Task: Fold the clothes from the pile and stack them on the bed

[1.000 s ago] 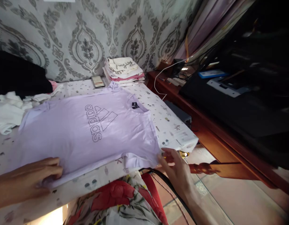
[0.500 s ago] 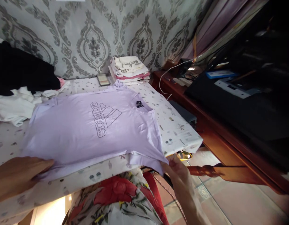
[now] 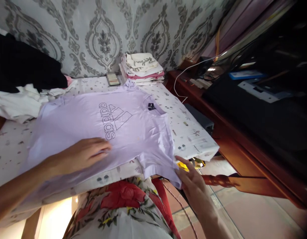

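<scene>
Lilac shirt (image 3: 71,119) spread on patterned cloth (image 3: 193,146), dark outlined lettering (image 3: 106,121), near sleeve (image 3: 159,166) creased, hands apart, left hand (image 3: 85,154) loosely open over it all, right hand (image 3: 192,182) at the sleeve, grip unclear

The left hand (image 3: 87,152) hides part of a shirt (image 3: 66,121). Pixels blur a small object (image 3: 113,80); the frame's left edge crops black clothing (image 3: 26,61).
</scene>
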A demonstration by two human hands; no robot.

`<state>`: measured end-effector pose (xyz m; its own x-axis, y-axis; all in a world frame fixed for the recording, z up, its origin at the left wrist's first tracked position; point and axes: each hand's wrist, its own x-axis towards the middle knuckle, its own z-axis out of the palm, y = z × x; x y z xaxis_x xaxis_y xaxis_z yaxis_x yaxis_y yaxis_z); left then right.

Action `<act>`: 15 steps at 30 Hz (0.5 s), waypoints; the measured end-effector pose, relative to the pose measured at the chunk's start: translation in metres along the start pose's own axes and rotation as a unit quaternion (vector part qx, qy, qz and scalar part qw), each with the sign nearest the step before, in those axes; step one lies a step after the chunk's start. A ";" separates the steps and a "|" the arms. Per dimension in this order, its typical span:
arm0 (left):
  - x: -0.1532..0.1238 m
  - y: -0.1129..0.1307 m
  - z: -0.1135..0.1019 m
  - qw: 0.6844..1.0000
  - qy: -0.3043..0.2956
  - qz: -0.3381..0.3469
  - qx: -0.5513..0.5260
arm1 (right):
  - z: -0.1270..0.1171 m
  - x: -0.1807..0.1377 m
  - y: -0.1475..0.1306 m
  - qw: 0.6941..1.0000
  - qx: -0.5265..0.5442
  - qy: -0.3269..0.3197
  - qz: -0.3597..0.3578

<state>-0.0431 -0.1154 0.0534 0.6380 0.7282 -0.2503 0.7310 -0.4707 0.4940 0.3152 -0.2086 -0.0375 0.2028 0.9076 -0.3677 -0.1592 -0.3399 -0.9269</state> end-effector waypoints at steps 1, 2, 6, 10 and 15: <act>0.020 0.007 0.001 0.998 0.023 0.053 -0.002 | -0.001 0.002 0.002 0.999 -0.047 0.000 -0.026; 0.041 0.012 0.005 0.994 0.041 0.099 0.002 | -0.003 0.005 0.002 0.994 -0.097 0.007 -0.055; 0.110 0.025 0.032 0.971 0.099 0.216 0.024 | -0.008 0.031 -0.016 0.929 -0.314 0.082 -0.180; 0.145 0.030 0.059 0.963 0.106 0.241 0.055 | 0.000 0.071 -0.038 0.817 -0.482 0.103 -0.300; 0.148 0.032 0.063 0.964 0.050 0.236 0.111 | -0.006 0.114 -0.032 0.787 -0.531 0.081 -0.305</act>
<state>0.0898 -0.0542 -0.0206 0.8939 0.4458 0.0465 0.4054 -0.8485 0.3401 0.3488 -0.0956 -0.0502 0.0634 0.9674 0.2451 0.8946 0.0538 -0.4437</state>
